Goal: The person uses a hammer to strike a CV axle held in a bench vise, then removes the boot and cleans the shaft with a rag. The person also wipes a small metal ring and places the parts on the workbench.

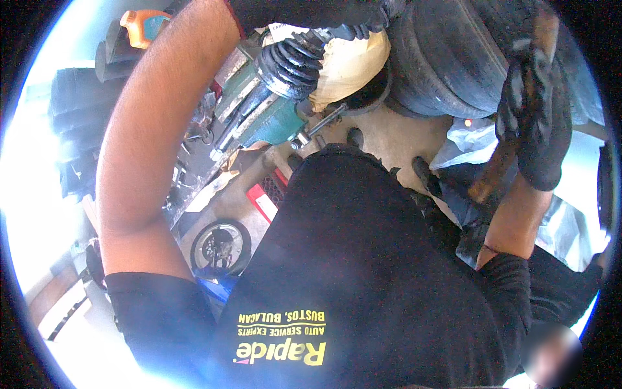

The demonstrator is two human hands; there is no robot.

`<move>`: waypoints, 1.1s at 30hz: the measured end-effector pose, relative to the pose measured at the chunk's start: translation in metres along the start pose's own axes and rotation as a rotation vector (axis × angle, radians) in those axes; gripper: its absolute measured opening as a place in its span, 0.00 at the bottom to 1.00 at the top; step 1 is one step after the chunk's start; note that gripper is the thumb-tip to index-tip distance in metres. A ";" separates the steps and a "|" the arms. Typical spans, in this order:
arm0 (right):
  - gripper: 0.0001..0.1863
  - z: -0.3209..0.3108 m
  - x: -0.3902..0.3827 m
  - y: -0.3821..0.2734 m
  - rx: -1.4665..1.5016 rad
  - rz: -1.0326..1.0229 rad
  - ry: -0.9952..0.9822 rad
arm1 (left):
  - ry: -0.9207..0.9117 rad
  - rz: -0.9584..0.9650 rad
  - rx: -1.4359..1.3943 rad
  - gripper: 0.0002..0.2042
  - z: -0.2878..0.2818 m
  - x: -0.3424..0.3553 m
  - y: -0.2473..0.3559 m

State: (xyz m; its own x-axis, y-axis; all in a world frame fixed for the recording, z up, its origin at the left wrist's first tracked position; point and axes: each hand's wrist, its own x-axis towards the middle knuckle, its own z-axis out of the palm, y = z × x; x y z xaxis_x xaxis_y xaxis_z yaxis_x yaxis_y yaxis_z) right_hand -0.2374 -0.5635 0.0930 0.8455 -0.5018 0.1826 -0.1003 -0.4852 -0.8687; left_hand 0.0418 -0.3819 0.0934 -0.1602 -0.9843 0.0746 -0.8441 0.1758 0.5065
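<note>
Just beyond the slanting ribbed boot [289,65] is the left hand [304,11], grip indiscernible; well rightward, the right hand [530,107] clenches a brown handle [494,171].

Can't see all of the left hand [304,13] at twelve o'clock, cropped by the upper edge, nor judge its grip. Smeared at two o'clock: the right hand [538,113] around a brown bar [496,166], covering its middle, with the upper end too blurred to name. Cropped above at one o'clock: dark tyres [447,65]. Can't identify small pieces [201,124] at ten o'clock, partly behind the left forearm [162,97]. Partly hidden at eight o'clock: a light-rimmed wheel [214,243]. Blurred to a smudge at four o'clock: another person's head [552,356].
</note>
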 end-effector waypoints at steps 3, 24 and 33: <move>0.21 0.005 0.016 -0.004 -0.438 -0.658 -0.156 | -0.011 -0.029 0.060 0.10 0.000 0.002 0.000; 0.18 0.007 0.007 0.075 -0.090 -0.346 -0.259 | -0.006 -0.139 0.241 0.15 0.007 -0.005 0.001; 0.21 -0.003 0.018 0.042 -0.080 -0.270 -0.230 | -0.102 -0.330 0.053 0.18 0.004 0.000 0.009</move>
State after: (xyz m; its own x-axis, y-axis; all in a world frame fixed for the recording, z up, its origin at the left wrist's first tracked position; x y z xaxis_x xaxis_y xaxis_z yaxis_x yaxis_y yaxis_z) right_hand -0.2281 -0.5951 0.0608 0.9419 -0.1781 0.2847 0.1102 -0.6370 -0.7629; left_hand 0.0323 -0.3804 0.0948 0.0776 -0.9818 -0.1731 -0.8840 -0.1480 0.4434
